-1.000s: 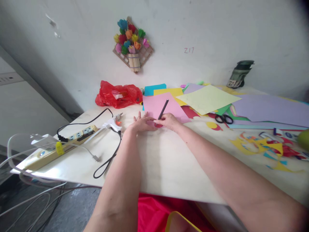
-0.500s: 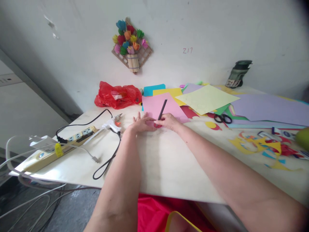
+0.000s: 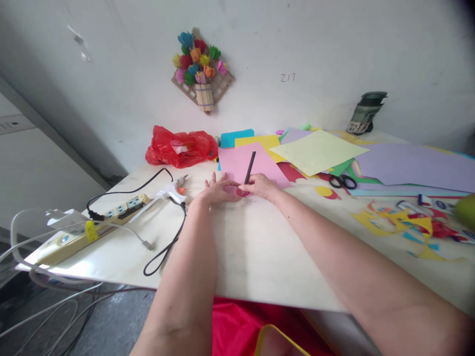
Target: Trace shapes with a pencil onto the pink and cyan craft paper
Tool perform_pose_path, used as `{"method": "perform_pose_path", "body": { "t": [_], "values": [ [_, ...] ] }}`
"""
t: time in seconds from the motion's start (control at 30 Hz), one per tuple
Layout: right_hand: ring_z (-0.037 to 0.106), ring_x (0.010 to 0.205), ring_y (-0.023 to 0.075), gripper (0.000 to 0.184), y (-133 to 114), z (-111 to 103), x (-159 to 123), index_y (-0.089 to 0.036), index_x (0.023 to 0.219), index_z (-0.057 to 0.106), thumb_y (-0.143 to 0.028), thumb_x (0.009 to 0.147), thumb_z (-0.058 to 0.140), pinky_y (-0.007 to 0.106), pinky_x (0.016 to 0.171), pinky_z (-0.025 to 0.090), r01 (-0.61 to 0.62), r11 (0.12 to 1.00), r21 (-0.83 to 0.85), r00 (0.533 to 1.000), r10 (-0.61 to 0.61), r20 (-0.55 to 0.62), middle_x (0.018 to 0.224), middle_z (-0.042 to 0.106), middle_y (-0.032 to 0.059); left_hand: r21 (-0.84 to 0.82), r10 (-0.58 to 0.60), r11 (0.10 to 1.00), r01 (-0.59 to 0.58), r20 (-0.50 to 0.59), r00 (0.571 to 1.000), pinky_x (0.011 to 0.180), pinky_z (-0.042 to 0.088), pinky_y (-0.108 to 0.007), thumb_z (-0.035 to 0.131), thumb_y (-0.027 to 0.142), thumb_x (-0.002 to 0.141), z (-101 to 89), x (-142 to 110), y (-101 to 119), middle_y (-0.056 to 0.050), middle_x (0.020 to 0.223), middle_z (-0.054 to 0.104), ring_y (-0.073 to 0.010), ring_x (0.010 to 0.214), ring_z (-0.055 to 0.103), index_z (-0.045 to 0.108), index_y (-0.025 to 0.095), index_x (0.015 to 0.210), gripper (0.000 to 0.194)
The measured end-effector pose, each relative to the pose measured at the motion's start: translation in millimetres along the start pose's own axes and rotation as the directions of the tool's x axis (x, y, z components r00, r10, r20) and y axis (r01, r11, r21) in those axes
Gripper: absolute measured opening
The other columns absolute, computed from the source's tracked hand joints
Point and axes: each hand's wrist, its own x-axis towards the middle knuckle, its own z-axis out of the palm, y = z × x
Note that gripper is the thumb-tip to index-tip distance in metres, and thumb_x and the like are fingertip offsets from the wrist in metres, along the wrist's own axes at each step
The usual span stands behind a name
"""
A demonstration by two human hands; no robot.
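In the head view, a crumpled red plastic bag [image 3: 163, 148] lies open near the wall [image 3: 129, 59], with something pale and pinkish inside. On the wall hangs a small holder of bundled sticks [image 3: 205, 98], filled with multicoloured flowers [image 3: 195, 55] against a diamond-shaped lattice. A dark green bottle [image 3: 365, 116] leans at the back right; its contents cannot be made out.

On the pale table [image 3: 256, 257], the left hand [image 3: 218, 191] lies palm down with its fingers spread, at the near edge of the pink paper [image 3: 243, 159]. The right hand [image 3: 260, 186] pinches a black pen [image 3: 250, 165] over a small red piece [image 3: 243, 193] at that same edge, between the hands.

Coloured sheets [image 3: 319, 152] overlap at the back and right, with black-handled scissors [image 3: 343, 182] at their near side and cut scraps [image 3: 393, 222] closer in. At left are a white glue gun [image 3: 175, 192] and a power strip [image 3: 79, 240] with cables. "217" is written on the wall; below the table show a grey floor [image 3: 111, 316] and red cloth [image 3: 235, 326].
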Motion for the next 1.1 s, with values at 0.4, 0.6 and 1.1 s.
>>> {"method": "perform_pose_path", "body": {
  "t": [0.4,0.6,1.1],
  "values": [
    [0.059,0.067,0.0143,0.021,0.1,-3.4,-2.0,-0.013,0.071,0.067,-0.030,0.062,0.061,0.024,0.062,0.044,0.009,0.966,0.260,0.998,0.009,-0.065,0.069,0.066,0.0031,-0.007,-0.002,1.000,0.002,-0.020,1.000,0.097,-0.004,-0.059,0.052,0.063,0.063,-0.3,1.3,2.0,0.006,0.144,0.010,-0.0328,0.129,-0.008,0.046,0.042,0.117,0.058],
    [0.061,0.071,0.0150,0.021,-1.4,-15.3,-2.3,-0.013,0.065,0.065,-0.033,0.064,0.058,0.026,0.069,0.047,0.095,0.869,0.486,0.930,0.097,-0.356,0.069,0.067,0.0049,0.066,-0.055,0.995,0.074,-0.258,0.965,0.096,-0.011,-0.059,0.052,0.068,0.060,9.0,5.7,13.5,0.004,0.144,0.015,-0.0334,0.128,-0.013,0.058,0.033,0.101,0.054],
    [0.062,0.061,0.0139,0.032,20.0,-46.6,2.0,-0.013,0.071,0.061,-0.045,0.066,0.056,0.026,0.060,0.049,0.132,0.877,0.461,0.762,0.208,-0.614,0.065,0.066,0.0063,-0.081,-0.124,0.991,0.108,-0.230,0.965,0.098,-0.005,-0.060,0.049,0.070,0.061,12.7,6.8,12.6,-0.001,0.138,0.032,-0.0308,0.130,-0.008,0.057,0.026,0.082,0.050]
  ]
}}
